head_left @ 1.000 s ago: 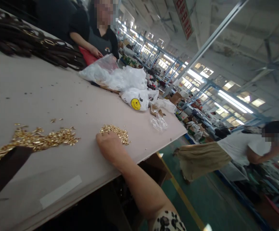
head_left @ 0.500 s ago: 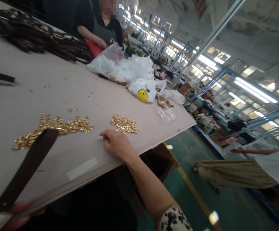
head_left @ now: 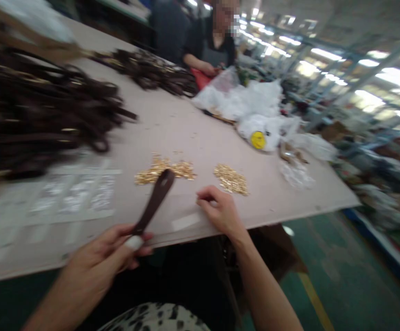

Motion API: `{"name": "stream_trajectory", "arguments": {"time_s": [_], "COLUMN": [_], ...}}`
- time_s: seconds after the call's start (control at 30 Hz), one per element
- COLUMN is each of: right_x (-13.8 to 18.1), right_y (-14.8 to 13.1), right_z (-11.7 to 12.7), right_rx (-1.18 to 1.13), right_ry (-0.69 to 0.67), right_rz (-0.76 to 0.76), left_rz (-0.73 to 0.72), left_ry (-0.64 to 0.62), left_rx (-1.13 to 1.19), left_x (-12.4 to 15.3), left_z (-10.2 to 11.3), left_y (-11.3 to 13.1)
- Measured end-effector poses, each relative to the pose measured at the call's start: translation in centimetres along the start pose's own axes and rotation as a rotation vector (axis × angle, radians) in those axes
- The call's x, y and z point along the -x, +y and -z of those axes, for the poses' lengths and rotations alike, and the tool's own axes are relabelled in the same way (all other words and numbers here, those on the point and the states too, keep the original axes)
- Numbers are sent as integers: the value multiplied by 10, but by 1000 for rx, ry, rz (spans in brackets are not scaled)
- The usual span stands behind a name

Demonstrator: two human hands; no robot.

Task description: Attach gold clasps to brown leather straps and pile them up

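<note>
My left hand (head_left: 106, 253) is closed around the lower end of a dark brown leather strap (head_left: 154, 202). The strap tilts up and away, with a hole or slot near its rounded tip, and a white wrap covers my thumb. Behind the tip lies a loose pile of small gold metal pieces (head_left: 148, 176). My right hand (head_left: 220, 211) is over the table's front edge, thumb and forefinger pinched together; whatever they hold is too small to make out. Just beyond it sits a second, smaller pile of gold pieces (head_left: 230, 178).
A big heap of dark brown straps (head_left: 41, 115) covers the table's left side, beside clear packets (head_left: 82, 193). More straps (head_left: 151, 69) lie at the back. White plastic bags (head_left: 255, 101) stand at the far right, near a person (head_left: 212, 50) across the table.
The view has swung left and levelled. My left hand has come fully into view with the strap. My right hand has drawn its thumb and forefinger into a pinch.
</note>
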State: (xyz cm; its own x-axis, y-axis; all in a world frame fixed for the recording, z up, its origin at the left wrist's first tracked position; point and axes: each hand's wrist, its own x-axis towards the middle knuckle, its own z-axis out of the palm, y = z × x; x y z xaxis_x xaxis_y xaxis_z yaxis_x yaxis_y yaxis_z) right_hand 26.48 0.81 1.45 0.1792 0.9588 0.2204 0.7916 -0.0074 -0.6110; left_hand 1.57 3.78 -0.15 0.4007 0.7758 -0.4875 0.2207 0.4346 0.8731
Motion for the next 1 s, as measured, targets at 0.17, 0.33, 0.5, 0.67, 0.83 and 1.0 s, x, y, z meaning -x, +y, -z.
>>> {"name": "stream_trajectory", "arguments": {"time_s": [0.17, 0.33, 0.5, 0.67, 0.83, 1.0], "right_x": [34, 49, 46, 46, 49, 52], "right_y": [-15, -33, -38, -45, -51, -49], "right_z": [-45, -76, -80, -73, -73, -72], "right_rx": [-520, -700, -544, -444, -361, -323], "right_ry": [166, 169, 151, 154, 205, 275], "right_rz": [7, -1, 80, 174, 178, 141], "left_rz": [-139, -177, -262, -483, -565, -586], "left_ry": [-56, -71, -70, 3, -19, -40], "left_rx": [177, 177, 90, -158, -260, -276], "left_x": [-6, -3, 3, 3, 4, 2], "left_z": [-5, -11, -8, 0, 4, 4], "left_y": [4, -4, -6, -7, -7, -5]}}
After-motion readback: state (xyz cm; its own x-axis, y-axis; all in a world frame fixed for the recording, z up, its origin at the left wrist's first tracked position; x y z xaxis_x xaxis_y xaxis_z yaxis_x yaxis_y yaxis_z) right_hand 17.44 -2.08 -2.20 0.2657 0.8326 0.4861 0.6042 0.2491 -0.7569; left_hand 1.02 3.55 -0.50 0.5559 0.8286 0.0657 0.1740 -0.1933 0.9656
